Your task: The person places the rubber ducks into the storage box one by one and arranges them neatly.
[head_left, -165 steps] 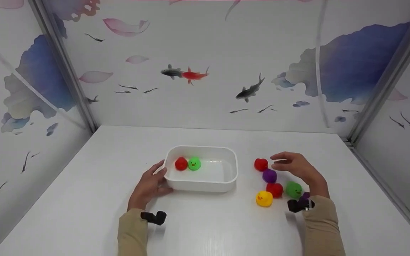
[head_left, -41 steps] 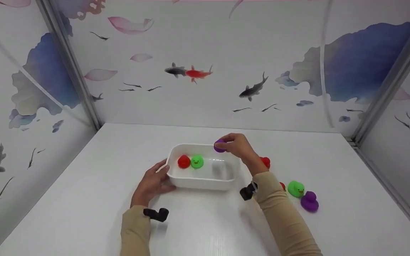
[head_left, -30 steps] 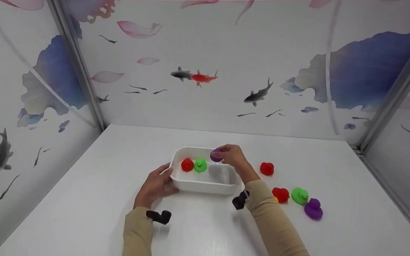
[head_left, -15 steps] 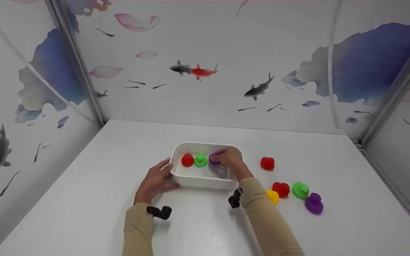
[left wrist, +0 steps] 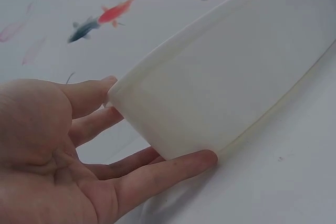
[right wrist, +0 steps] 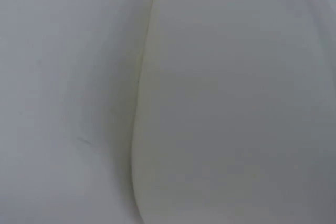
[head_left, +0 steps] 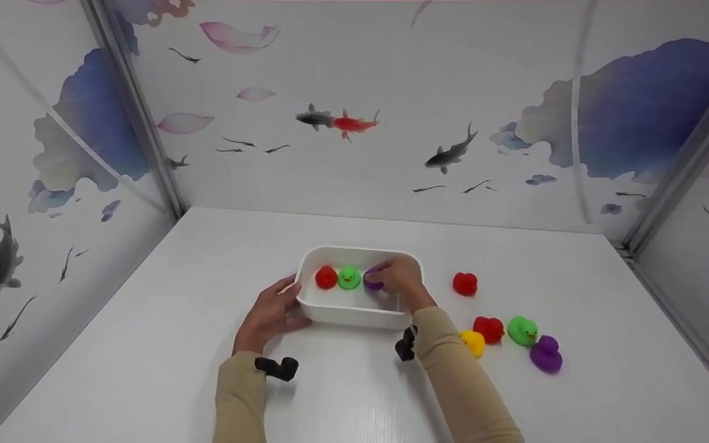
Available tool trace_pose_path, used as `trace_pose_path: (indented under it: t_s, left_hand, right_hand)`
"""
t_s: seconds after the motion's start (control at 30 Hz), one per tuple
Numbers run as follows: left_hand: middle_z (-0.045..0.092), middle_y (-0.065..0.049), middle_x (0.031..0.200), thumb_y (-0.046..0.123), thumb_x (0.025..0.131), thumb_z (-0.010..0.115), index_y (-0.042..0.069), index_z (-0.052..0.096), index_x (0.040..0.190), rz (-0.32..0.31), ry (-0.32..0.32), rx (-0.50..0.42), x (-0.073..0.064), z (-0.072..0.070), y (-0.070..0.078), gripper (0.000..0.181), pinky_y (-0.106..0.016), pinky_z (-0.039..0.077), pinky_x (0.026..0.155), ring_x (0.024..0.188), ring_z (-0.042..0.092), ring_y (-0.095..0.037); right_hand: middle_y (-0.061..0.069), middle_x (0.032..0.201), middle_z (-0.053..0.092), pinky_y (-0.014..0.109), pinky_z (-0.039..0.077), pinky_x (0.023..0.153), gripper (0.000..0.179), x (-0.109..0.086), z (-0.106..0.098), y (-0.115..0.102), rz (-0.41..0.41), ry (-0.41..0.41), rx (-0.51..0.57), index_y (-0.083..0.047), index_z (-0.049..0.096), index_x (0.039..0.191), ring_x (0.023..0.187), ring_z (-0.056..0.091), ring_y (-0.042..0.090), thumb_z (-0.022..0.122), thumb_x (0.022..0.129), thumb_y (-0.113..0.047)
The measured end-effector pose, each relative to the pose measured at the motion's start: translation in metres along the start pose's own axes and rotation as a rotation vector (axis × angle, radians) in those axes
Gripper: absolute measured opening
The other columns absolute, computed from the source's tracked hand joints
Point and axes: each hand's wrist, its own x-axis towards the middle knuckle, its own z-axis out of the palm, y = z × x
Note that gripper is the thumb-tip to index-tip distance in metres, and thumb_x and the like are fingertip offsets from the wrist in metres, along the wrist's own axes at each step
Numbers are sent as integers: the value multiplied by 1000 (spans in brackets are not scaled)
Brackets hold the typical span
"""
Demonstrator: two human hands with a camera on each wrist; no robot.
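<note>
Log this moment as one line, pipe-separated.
left hand: holding white bin | right hand: gripping purple toy inside | also inside: red toy, green duck | table, right of bin: more toys

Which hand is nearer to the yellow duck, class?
Right. The right hand is inside the box, left of the yellow duck; the left hand is farther, at the box's left end.

Back wall (head_left: 367,191): rose white behind the table's (head_left: 164,320) far edge, printed with dark fish (head_left: 453,152), one red fish (head_left: 354,125), pink petals (head_left: 185,123) and a large blue shape (head_left: 650,117).
Left wall (head_left: 102,264): was white too, beyond the left edge.
Metal posts (head_left: 137,111): stood grey near both far corners.
Tabletop: was white and smooth.
Light: fell softly, leaving a pale sheen toward the near side.
</note>
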Motion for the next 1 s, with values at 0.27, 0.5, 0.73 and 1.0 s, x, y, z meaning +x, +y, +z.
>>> trace_pose_path:
  t_s: [0.27, 0.5, 0.73, 1.0]
  left_hand:
    - [50, -18, 151, 28, 104, 55, 17, 40, 154, 6, 7, 26, -2, 2, 1, 54, -51, 57, 95, 133, 56, -36]
    - [49, -18, 152, 28, 104, 56, 17, 40, 154, 3, 4, 23, -1, 1, 0, 53, -51, 57, 95, 134, 55, -36]
    - [48, -18, 153, 28, 104, 54, 17, 39, 154, 10, -13, 17, -1, 0, 0, 53, -52, 57, 96, 136, 53, -36]
    - [50, -19, 151, 28, 104, 55, 17, 39, 154, 6, -7, 26, -1, 0, 0, 54, -53, 57, 96, 134, 54, -37]
  right_hand:
    - [4, 95, 78, 20, 53, 71, 21, -2, 1, 1, -30, -8, -8, -7, 79, 101, 83, 63, 11, 81, 83, -19]
    - [8, 103, 76, 21, 51, 73, 27, -2, 2, 0, -56, -23, -10, -5, 77, 108, 88, 64, 14, 80, 84, -18]
    - [13, 120, 72, 33, 55, 92, 43, -7, -10, -5, -62, -31, -69, -4, 71, 121, 108, 66, 25, 81, 83, -23]
    - [18, 148, 52, 51, 42, 116, 59, -25, -35, -14, -59, -94, 0, -4, 53, 141, 137, 49, 36, 75, 89, -20]
